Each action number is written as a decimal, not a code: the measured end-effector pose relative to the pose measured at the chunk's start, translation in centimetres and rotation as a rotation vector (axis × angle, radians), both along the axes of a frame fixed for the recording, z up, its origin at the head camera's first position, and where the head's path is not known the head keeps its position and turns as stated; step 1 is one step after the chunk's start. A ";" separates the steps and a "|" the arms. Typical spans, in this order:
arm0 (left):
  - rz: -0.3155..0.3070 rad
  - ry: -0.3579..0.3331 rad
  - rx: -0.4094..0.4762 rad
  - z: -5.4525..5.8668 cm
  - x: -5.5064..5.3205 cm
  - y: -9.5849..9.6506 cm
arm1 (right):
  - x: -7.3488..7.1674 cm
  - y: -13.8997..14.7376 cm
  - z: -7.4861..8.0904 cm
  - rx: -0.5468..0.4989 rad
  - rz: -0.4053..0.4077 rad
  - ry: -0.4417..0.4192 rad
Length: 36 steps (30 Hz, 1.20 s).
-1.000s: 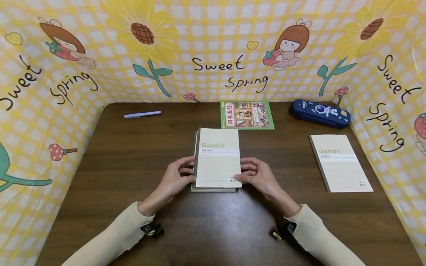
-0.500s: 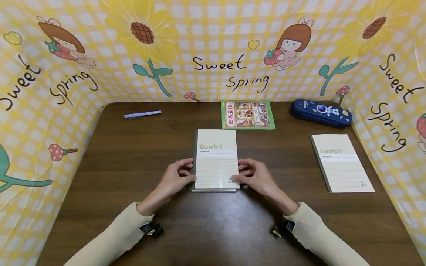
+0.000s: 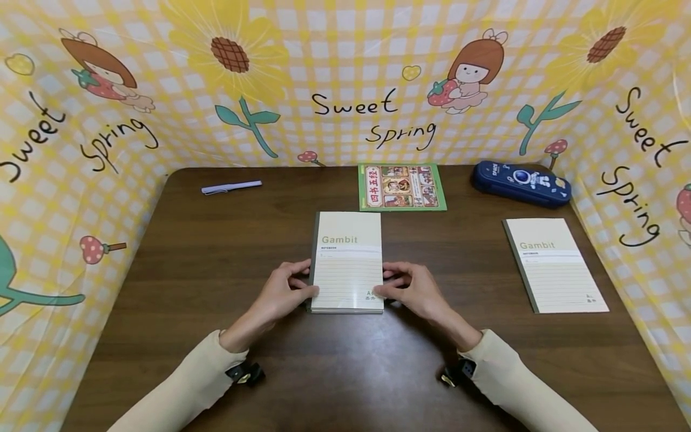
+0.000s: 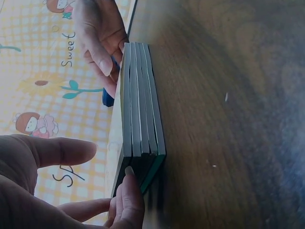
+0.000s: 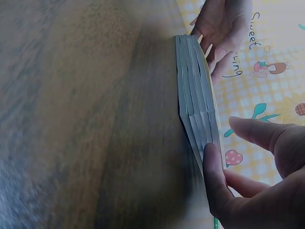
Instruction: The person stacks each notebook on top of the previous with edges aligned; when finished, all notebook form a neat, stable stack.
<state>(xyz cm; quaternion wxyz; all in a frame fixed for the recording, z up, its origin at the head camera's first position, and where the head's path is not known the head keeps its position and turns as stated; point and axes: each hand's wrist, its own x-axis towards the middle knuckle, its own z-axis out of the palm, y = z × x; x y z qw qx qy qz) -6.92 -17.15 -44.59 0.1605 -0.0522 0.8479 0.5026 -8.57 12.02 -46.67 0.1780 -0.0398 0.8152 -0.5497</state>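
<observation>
A stack of several cream Gambit notebooks (image 3: 347, 273) with dark spines lies in the middle of the table. My left hand (image 3: 285, 289) is at the spine side, its fingertips against the spines. From the opposite side, the fingers of my right hand (image 3: 414, 288) press on the page edges. In the left wrist view the left thumb (image 4: 71, 151) stands off the top cover, and the stack's bottom edges (image 4: 139, 100) lie nearly even. The right thumb (image 5: 255, 132) likewise stays apart from the cover in the right wrist view.
Another Gambit notebook (image 3: 556, 267) lies at the right. Behind the stack is a green-bordered booklet (image 3: 402, 187). A navy pencil case (image 3: 519, 184) sits at the back right, a light blue pen (image 3: 231, 187) at the back left. A yellow checked cloth (image 3: 345, 78) walls the brown table (image 3: 216, 228).
The top notebook has shifted left and slightly toward me, into line with those beneath it. Both hands stay at the sides; the right has moved a little left with it.
</observation>
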 end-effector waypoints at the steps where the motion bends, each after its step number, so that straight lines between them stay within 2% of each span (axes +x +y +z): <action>1: 0.001 0.001 -0.002 0.0 0.0 0.0 | 0.0 0.0 0.0 -0.001 -0.001 -0.002; 10: -0.003 -0.004 -0.015 -0.1 0.1 0.1 | 0.0 0.3 -0.1 -0.026 0.012 -0.023; 15: -0.032 0.021 -0.066 0.0 -0.3 0.4 | 0.0 0.8 -0.1 -0.034 0.019 -0.032; 19: -0.068 0.100 -0.119 0.1 -0.5 0.7 | 0.0 1.5 0.0 -0.031 0.038 -0.019; 21: -0.095 0.164 -0.153 0.2 -0.6 0.9 | 0.1 2.0 0.0 -0.029 0.053 0.000; 26: -0.193 0.329 -0.244 0.8 -1.1 2.5 | 0.3 4.0 0.1 0.014 0.068 0.050; 30: -0.287 0.428 -0.319 1.2 -1.6 4.4 | 0.6 5.9 0.3 0.083 0.056 0.092; 33: -0.401 0.482 -0.374 1.3 -2.4 5.8 | 0.9 7.4 0.3 0.146 0.041 0.134; 36: -0.551 0.503 -0.427 1.6 -3.4 7.2 | 1.4 8.9 0.2 0.208 0.023 0.181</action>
